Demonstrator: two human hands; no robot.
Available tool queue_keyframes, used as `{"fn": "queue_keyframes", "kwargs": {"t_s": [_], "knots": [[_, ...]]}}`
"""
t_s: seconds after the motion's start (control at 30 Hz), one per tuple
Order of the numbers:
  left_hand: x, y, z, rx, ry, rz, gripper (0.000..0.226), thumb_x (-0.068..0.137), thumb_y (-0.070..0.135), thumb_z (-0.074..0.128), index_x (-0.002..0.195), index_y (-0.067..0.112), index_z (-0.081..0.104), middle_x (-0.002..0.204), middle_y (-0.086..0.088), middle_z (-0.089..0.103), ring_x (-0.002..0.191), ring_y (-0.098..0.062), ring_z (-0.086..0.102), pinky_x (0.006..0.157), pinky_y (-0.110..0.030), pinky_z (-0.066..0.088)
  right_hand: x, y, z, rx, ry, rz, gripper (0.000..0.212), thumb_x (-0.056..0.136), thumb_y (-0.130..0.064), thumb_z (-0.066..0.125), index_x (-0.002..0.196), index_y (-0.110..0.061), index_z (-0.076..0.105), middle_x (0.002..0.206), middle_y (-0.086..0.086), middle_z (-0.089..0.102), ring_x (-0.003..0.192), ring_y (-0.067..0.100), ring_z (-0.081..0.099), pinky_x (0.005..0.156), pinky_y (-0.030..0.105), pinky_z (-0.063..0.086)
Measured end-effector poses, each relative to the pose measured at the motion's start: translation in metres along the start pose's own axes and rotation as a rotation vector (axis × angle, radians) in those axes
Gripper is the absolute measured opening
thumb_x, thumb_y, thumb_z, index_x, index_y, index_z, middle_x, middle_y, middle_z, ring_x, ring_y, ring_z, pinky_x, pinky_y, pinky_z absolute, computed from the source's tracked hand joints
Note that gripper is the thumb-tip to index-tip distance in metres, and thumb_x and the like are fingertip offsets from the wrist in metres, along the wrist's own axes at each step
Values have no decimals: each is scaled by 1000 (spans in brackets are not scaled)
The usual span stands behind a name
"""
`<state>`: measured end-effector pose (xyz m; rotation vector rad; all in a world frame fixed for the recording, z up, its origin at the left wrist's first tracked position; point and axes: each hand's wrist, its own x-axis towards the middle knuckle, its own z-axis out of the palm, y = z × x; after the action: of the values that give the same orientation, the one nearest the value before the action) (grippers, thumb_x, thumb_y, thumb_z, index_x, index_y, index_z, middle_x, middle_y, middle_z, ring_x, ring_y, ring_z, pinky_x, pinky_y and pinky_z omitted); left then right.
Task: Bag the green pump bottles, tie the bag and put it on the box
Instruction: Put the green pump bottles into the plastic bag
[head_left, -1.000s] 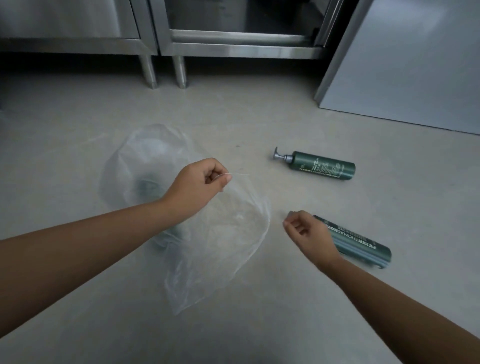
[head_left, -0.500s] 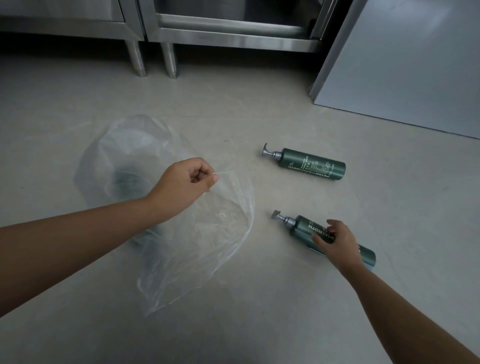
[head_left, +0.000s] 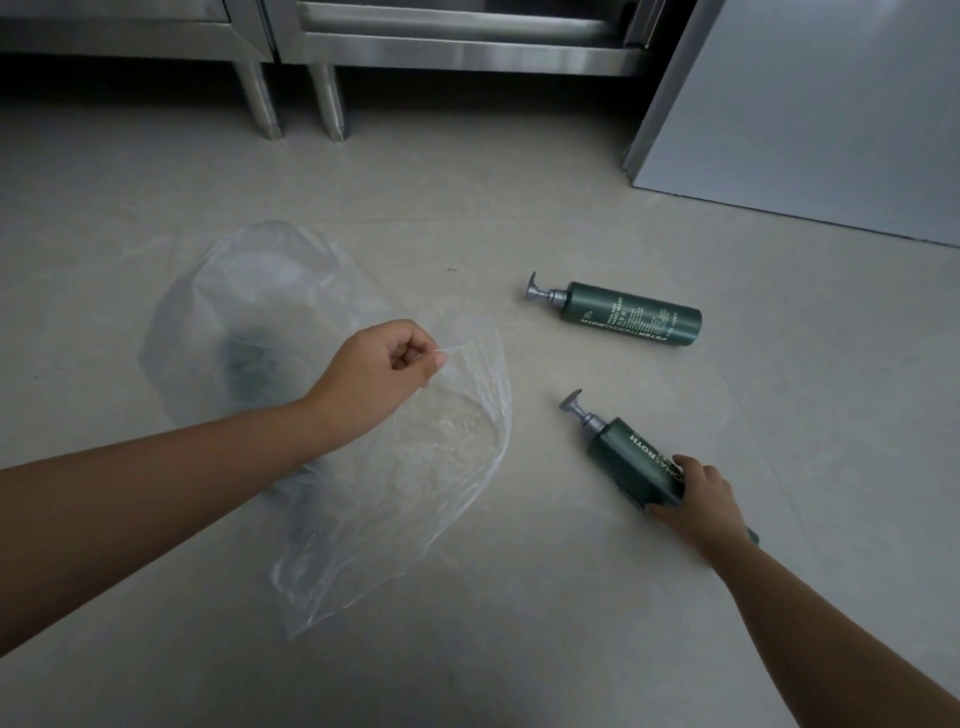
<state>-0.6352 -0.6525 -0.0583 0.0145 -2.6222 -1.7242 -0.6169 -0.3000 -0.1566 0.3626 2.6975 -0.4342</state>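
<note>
A clear plastic bag (head_left: 415, 467) lies on the floor at centre left, its mouth facing right. My left hand (head_left: 382, 371) pinches the upper edge of that mouth and holds it up. A dark green shape (head_left: 249, 364) shows dimly through the bag's far end. My right hand (head_left: 698, 499) grips the lower body of a green pump bottle (head_left: 631, 457), pump pointing up and left toward the bag. A second green pump bottle (head_left: 631, 319) lies on its side farther back, untouched, pump pointing left.
Pale concrete floor (head_left: 519, 623) all around. Stainless steel cabinets on legs (head_left: 270, 98) stand along the back. A grey metal panel (head_left: 810, 114) leans or stands at the back right. No box is in view.
My right hand went from a closed fist beside the bag to the near bottle, closed on it and turned its pump end toward the bag. The left hand kept its pinch.
</note>
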Motion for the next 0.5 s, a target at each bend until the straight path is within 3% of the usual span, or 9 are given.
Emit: {"fn": "queue_keyframes", "kwargs": {"t_s": [0.2,0.33,0.5], "knots": [[2,0,-3,-12,6,12,20,84,13,61,68,24,57,59,2,57,49,0,48,51,-9,38,-6,-4,2,74,-46,9,66,70,-18,71,126,-10,39,118,19,49,103,36,50,86,41,46],[2,0,-5,-17,2,10,19,85,13,61,68,23,57,59,2,57,51,-1,49,53,-9,39,-10,-10,2,86,-43,-19,62,68,-17,72,123,-10,42,115,19,51,99,34,51,80,35,43],[2,-2,-10,-9,5,16,19,85,14,60,68,23,58,59,3,58,52,-2,50,53,-10,39,-20,-21,1,140,-19,-38,62,68,-20,72,122,-12,43,110,16,52,89,29,51,77,36,47]]}}
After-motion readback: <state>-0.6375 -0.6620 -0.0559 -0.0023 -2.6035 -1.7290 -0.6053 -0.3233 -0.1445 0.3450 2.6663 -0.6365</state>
